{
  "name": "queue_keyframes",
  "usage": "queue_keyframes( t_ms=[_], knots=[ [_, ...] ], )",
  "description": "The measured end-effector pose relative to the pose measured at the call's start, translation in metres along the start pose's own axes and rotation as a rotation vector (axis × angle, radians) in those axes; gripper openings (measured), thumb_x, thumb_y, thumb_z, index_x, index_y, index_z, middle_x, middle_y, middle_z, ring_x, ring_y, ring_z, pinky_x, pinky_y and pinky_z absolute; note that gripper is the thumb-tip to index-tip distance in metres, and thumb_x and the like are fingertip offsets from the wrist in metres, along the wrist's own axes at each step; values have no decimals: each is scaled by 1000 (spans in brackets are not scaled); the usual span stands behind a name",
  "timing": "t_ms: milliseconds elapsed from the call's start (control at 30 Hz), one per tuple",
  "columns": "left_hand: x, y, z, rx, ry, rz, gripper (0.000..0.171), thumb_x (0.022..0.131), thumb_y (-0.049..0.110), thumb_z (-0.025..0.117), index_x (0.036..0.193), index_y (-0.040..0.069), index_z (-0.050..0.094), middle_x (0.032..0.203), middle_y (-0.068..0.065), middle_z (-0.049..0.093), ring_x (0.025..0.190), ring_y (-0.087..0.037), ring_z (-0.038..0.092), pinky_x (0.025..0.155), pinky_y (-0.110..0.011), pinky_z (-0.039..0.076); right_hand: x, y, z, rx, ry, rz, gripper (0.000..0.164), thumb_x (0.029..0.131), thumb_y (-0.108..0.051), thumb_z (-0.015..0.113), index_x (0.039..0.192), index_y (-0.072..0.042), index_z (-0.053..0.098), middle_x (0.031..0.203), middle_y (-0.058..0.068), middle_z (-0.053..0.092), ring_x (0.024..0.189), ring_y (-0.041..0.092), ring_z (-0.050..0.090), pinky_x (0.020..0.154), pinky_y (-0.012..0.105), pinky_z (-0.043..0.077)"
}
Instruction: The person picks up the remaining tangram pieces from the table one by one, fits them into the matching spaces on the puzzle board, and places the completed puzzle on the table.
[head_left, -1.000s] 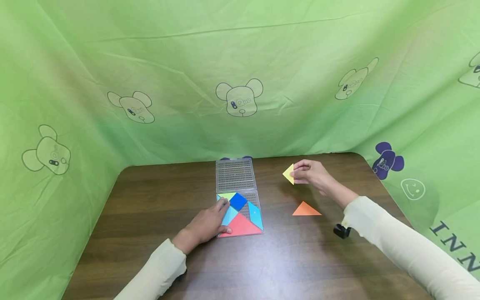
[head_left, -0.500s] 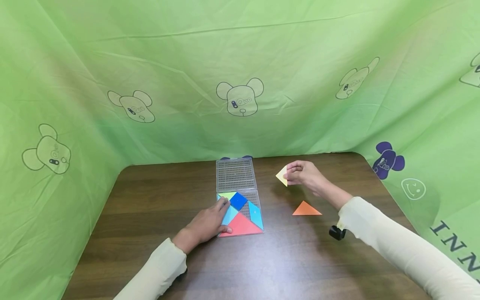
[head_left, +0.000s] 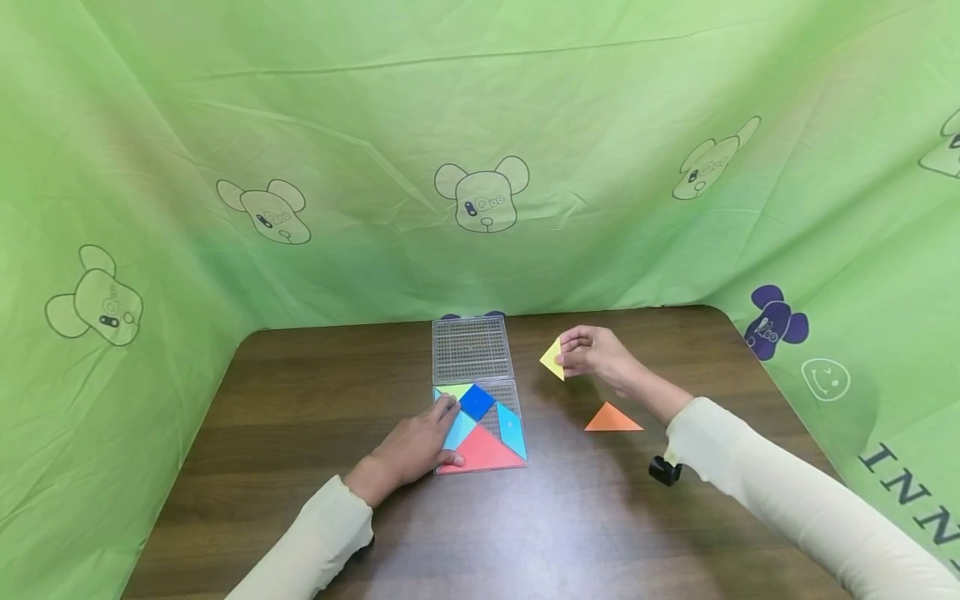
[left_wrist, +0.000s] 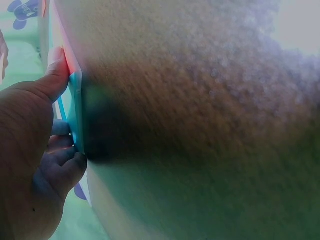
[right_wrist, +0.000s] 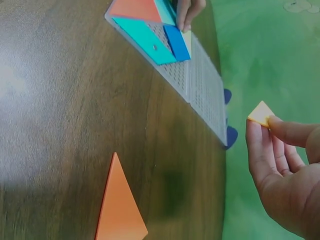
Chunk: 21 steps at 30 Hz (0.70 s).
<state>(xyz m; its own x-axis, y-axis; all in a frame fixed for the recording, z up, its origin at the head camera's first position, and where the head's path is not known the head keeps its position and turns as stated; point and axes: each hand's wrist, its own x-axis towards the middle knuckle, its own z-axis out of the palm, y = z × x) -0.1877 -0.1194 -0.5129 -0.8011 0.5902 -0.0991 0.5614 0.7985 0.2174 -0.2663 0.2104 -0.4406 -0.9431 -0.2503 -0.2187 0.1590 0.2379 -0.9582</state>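
In the head view my left hand (head_left: 416, 440) rests over the left edge of a clear plastic tangram case (head_left: 435, 473), thumb on the red triangle (head_left: 486, 450) and fingertips near the yellow-green piece (head_left: 453, 390). Part of a light blue triangle (head_left: 460, 430) is hidden beneath that hand. A dark blue square (head_left: 477, 402) and a blue parallelogram (head_left: 512, 431) also lie in the case. My right hand (head_left: 600, 358) pinches a small yellow triangle (head_left: 553, 360) between thumb and fingers, raised above the table right of the case. The right wrist view shows the pinched yellow triangle (right_wrist: 261, 114) from its side.
An orange triangle (head_left: 613, 417) lies on the wooden table (head_left: 315, 375), right of the case and nearer than my right hand. The case's perforated lid (head_left: 471, 350) is folded flat toward the back. Green cloth (head_left: 360, 250) with cartoon heads hangs around the table's back and sides.
My right hand has carried the yellow triangle leftward and slightly nearer, toward the case. My left hand and the pieces in the case have stayed where they were.
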Motion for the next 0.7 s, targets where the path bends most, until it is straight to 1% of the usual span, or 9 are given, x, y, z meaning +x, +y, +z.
queue_keyframes(
  t_ms=[167,367,567,700],
  knots=[
    [-1,1,-1,-4,0,0,89,86,60,57,150,4,30,152,-12,30,128,-26,51,99,-36,49,0,-1,9,-14,-1,2,40,82,7,68,117,13,50,97,15,57,78,19,64,76,38,59],
    [-1,2,-3,-14,-7,-7,89,86,59,57,150,4,30,153,-12,29,129,-26,50,100,-36,48,1,-5,21,-10,3,24,39,81,6,70,115,11,52,95,13,57,78,20,63,75,38,59],
    [-1,2,-4,-19,-4,-6,88,86,59,57,150,4,30,152,-12,29,129,-26,50,100,-36,48,5,-6,31,-6,0,26,37,82,6,68,114,10,52,94,13,56,78,20,62,73,36,59],
    [-2,2,-4,-20,-7,-7,88,86,59,57,150,4,30,153,-12,29,130,-27,49,100,-37,48,5,-6,39,-12,-2,28,34,82,7,67,112,10,53,93,13,56,77,20,62,73,37,59]
  ],
)
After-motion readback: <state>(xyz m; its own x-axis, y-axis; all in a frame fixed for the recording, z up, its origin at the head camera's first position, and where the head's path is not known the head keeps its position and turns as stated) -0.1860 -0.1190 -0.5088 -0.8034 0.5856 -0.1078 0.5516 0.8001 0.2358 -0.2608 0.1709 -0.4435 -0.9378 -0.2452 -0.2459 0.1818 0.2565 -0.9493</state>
